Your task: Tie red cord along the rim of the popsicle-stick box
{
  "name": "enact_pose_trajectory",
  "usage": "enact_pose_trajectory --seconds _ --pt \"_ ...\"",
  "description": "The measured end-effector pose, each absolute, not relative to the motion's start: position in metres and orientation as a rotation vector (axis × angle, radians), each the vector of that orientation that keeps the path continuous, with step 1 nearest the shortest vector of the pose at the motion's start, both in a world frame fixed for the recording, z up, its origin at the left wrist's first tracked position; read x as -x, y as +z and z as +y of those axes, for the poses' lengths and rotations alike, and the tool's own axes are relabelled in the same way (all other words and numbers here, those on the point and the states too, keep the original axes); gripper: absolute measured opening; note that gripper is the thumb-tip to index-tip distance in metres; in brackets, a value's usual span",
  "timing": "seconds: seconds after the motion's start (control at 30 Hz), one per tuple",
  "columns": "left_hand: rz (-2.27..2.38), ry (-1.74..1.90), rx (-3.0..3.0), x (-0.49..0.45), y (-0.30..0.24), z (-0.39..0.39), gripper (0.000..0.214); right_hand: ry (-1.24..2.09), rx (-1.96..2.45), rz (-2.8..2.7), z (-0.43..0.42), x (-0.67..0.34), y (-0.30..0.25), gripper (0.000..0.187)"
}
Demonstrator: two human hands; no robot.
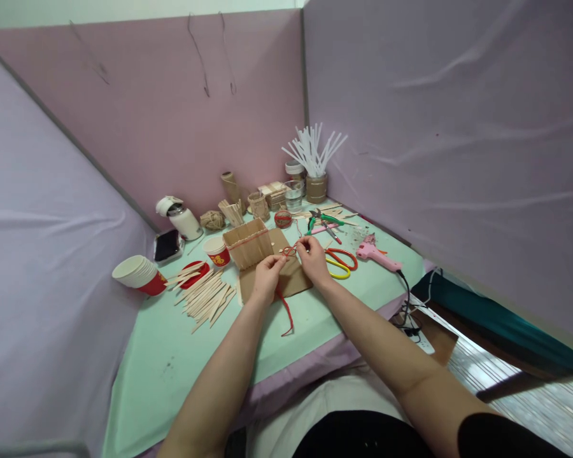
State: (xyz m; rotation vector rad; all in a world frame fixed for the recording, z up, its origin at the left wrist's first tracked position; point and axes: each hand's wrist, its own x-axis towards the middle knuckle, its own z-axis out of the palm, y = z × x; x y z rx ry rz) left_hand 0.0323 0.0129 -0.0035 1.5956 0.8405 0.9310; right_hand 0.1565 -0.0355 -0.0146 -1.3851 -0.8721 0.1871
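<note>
Between my two hands a red string point(286, 318) forms a small loop, and its loose tail hangs down onto the green tablecloth. My left hand point(268, 275) pinches the string on the left side of the loop. On the other side, my right hand point(312, 257) is closed on the same string. Both hands hover over a flat piece of brown cardboard point(296, 280). Just behind my left hand stands a box of wooden sticks point(249, 245) with a red line around it. A ball of red string point(282, 219) lies farther back, with a strand running toward my hands.
Scissors with red and yellow handles point(340, 264) lie right of my right hand, near green-handled pliers point(318, 221). A pink glue gun point(378, 256) with a cord sits at the right edge. Loose wooden sticks point(205, 296), paper cups point(141, 273) and a white bottle point(185, 222) occupy the left.
</note>
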Motion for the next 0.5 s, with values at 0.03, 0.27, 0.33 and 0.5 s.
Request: enact_pose_trajectory --seconds 0.03,0.27,0.33,0.5 --pt "0.841 0.927 -1.597 -0.0320 -0.0029 0.0127 0.027 0.198 1.367 -0.872 -0.0362 -0.1560 -0.0139 0.012" --pt "0.899 0.988 -1.637 -0.0316 -0.0002 0.0133 0.024 0.252 1.376 -0.849 -0.0383 -0.1532 -0.0093 0.010" --pt "0.890 1.013 -1.662 -0.0315 -0.0005 0.0138 0.024 0.343 1.390 -0.898 -0.0388 -0.1517 -0.0090 0.019" --pt "0.834 1.042 -1.749 -0.0308 -0.0013 0.0135 0.021 0.616 1.323 -0.956 -0.0399 -0.1476 -0.0072 0.034"
